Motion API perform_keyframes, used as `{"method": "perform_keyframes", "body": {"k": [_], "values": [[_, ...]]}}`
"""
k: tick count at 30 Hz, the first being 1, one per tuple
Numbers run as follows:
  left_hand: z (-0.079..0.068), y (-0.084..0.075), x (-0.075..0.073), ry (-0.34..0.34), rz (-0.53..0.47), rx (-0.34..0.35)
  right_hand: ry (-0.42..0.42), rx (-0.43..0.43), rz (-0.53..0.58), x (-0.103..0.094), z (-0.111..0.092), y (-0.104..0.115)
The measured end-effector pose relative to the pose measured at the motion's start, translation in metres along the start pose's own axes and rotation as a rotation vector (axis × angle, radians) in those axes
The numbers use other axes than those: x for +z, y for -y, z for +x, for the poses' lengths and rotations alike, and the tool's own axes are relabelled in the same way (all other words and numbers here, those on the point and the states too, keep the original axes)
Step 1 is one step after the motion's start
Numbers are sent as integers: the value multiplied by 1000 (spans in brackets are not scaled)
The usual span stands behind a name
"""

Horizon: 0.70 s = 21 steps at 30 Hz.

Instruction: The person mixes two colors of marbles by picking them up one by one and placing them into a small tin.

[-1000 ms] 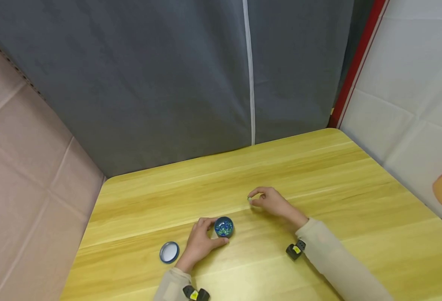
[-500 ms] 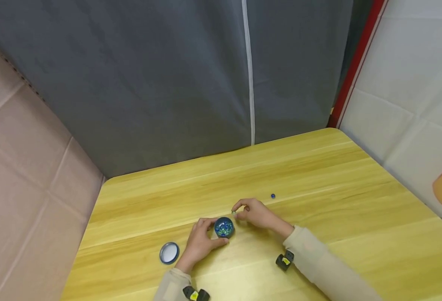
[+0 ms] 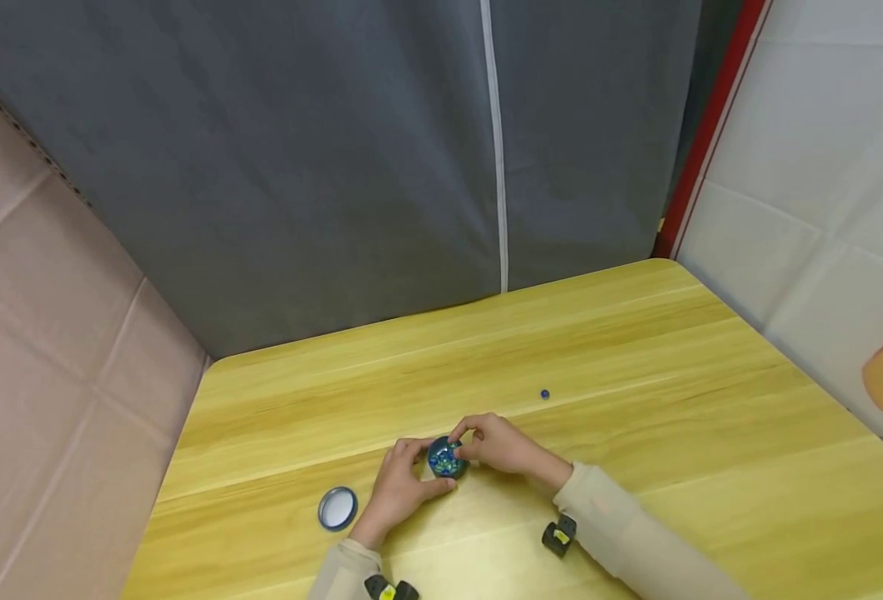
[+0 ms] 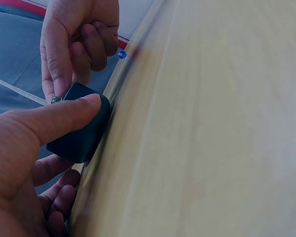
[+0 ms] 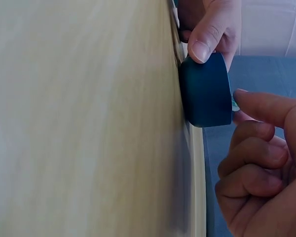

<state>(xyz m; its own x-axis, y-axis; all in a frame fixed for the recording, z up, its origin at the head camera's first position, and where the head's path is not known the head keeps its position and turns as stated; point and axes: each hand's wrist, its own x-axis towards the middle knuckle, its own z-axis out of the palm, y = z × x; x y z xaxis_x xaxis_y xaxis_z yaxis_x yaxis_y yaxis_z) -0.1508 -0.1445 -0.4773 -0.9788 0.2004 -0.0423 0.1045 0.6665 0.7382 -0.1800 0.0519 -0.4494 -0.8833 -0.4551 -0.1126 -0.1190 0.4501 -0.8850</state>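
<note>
A small round dark-blue tin (image 5: 207, 91) stands on the table, its open top facing up. Several blue and green glass marbles (image 3: 439, 462) lie inside it. My left hand (image 3: 398, 490) holds the tin from the left, thumb on the near side and fingers on the far side. Over the tin's mouth, my right hand (image 3: 497, 443) pinches a clear greenish marble (image 5: 235, 104) between thumb and forefinger, its other fingers curled in. One blue marble (image 3: 544, 394) rests alone on the table, beyond the right hand.
The tin's round lid (image 3: 338, 507) lies with its white inside up, left of the left hand. The wooden table (image 3: 636, 367) runs back to a grey curtain (image 3: 351, 167). Pale walls border both sides.
My right hand has come left and nearer with the pinched marble, from the table to the tin's mouth. The blue marble has come into sight behind it. My left hand stays put.
</note>
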Motion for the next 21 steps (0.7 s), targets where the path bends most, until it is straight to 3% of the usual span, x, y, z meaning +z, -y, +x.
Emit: {"method": "perform_keyframes", "body": {"k": [12,21], "values": [[-1,0,2,-4,3,2,-13,22,5,0,0,-4],[-1,-1,1,-26,6,-7,-87,6,3,-22,0,-8]]}}
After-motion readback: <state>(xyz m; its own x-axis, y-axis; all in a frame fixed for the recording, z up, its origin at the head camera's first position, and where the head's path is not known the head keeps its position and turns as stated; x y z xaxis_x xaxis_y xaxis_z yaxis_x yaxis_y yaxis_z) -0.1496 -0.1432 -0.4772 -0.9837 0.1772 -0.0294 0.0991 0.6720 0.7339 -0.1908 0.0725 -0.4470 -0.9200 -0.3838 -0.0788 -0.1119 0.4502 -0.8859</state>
